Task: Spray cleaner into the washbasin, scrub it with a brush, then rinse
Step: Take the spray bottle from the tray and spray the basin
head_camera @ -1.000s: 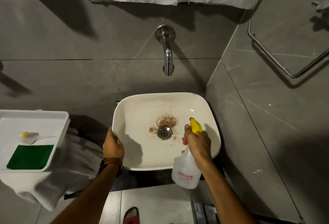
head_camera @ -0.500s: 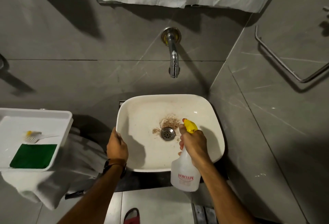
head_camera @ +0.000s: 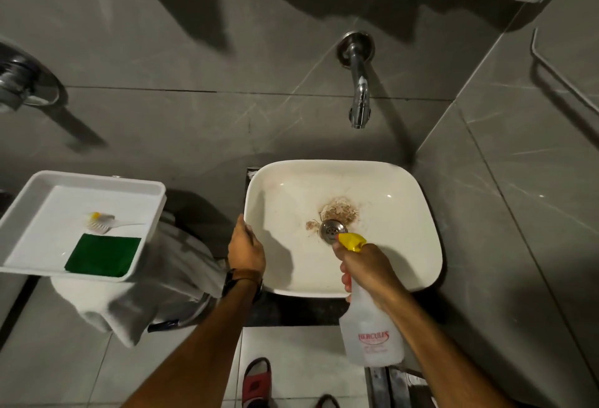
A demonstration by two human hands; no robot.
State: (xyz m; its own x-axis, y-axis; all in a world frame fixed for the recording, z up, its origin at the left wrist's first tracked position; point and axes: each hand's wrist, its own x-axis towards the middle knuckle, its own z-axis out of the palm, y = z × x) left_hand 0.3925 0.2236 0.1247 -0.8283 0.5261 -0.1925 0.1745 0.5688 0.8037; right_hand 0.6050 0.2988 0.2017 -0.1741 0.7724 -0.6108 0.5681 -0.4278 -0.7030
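Basin [head_camera: 405, 245]: white, rounded-square, set against a grey tiled wall below a wall tap [head_camera: 359, 89]. A brown stain [head_camera: 339, 209] is seen just behind and beside the drain [head_camera: 331, 230]; the rest of the bowl looks lightly soiled.

Bottle [head_camera: 372, 339]: translucent, red-lettered, yellow nozzle [head_camera: 351, 241]. It is gripped at the neck by the right hand [head_camera: 366, 269], fingers wrapped round the trigger area, and is held over the near right part of the bowl with the nozzle pointed toward the drain. No spray mist can be made out.

Left hand [head_camera: 246, 250]: closed over the basin's left rim, apparently as a brace.

Tray [head_camera: 81, 185]: white, well to the left of the basin, resting on a grey cloth [head_camera: 168, 294]. In it lie a small brush [head_camera: 100, 224] with a yellow end and a green pad [head_camera: 103, 255], both untouched.

Stage, as judged: spraying; scrubbing and rinsing not yet done.

Risks, as judged:
- The nozzle sits very near the drain, so cleaner may be lost straight down it and the stain left under-wetted.
- Only the centre may be covered if the aim is not swept, and the side walls missed.
- Mist may be thrown back off the bowl toward the left hand.
- The tray may be tipped when the brush is reached for, since its seat on the cloth looks soft and uneven.
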